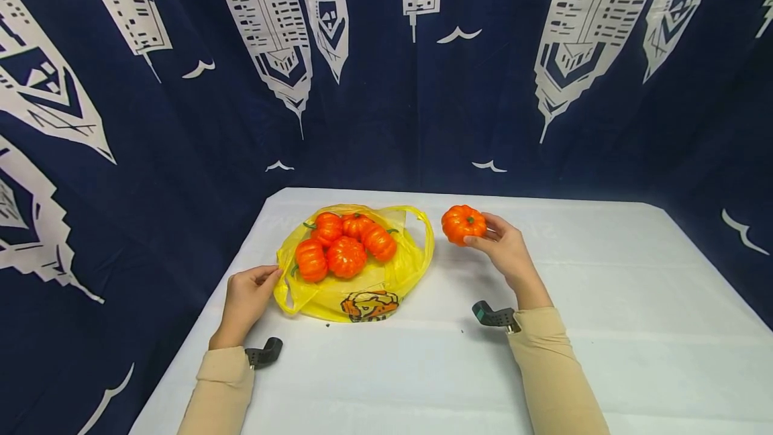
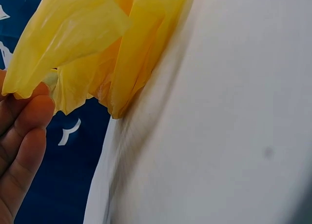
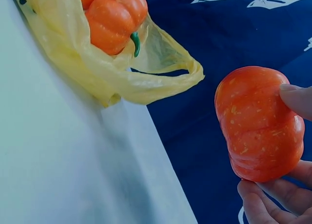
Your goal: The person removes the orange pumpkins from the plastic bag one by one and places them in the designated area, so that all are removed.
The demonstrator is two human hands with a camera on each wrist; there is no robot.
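Note:
A yellow plastic bag (image 1: 362,302) lies open on the white table, with several small orange pumpkins (image 1: 347,257) heaped in its mouth. My left hand (image 1: 246,301) pinches the bag's left edge between thumb and fingers; the left wrist view shows the yellow film (image 2: 68,33) at those fingertips. To the right of the bag, my right hand (image 1: 506,252) holds one orange pumpkin (image 1: 464,224) above the table, thumb on one side and fingers on the other. In the right wrist view this pumpkin (image 3: 258,124) is apart from the bag's looped handle (image 3: 170,87).
The white table (image 1: 634,301) extends to the right and in front of the bag. Behind it hangs a dark blue cloth (image 1: 374,133) printed with white buildings and birds. Small dark specks lie on the table near the bag's front.

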